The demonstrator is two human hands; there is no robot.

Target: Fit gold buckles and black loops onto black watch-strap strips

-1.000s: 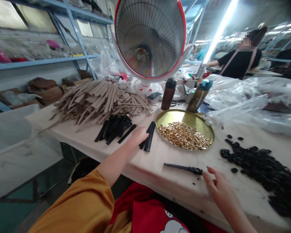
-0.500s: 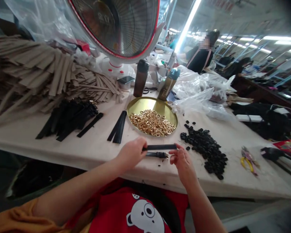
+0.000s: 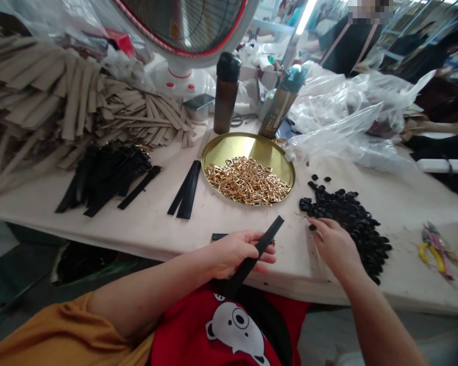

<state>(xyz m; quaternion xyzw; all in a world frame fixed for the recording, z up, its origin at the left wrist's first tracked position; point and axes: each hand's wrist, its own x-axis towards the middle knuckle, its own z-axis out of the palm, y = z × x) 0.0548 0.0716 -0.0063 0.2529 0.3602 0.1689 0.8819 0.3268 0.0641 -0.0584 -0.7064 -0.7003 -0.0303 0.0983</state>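
My left hand (image 3: 239, 251) is closed round a flat black strap (image 3: 258, 249) that slants up to the right over the table's front edge. Under that hand lies another black strap (image 3: 218, 237), mostly hidden. My right hand (image 3: 331, 243) reaches to the near edge of a pile of small black loops (image 3: 351, 218), its fingers pinched at one small black piece (image 3: 312, 227). A round gold tray (image 3: 275, 155) with several gold buckles (image 3: 246, 181) sits just beyond both hands.
Two black straps (image 3: 185, 189) and a bigger black strap pile (image 3: 103, 173) lie left of the tray, beige strips (image 3: 61, 107) behind them. A heater fan (image 3: 183, 30), two bottles (image 3: 226, 91), plastic bags (image 3: 347, 122) and pliers (image 3: 435, 249) are about. Another person (image 3: 351, 35) works far back.
My right hand let go of the strap's end and moved right to the black loop pile. The left hand kept the strap, which now slants upward. The view tipped down and closer.
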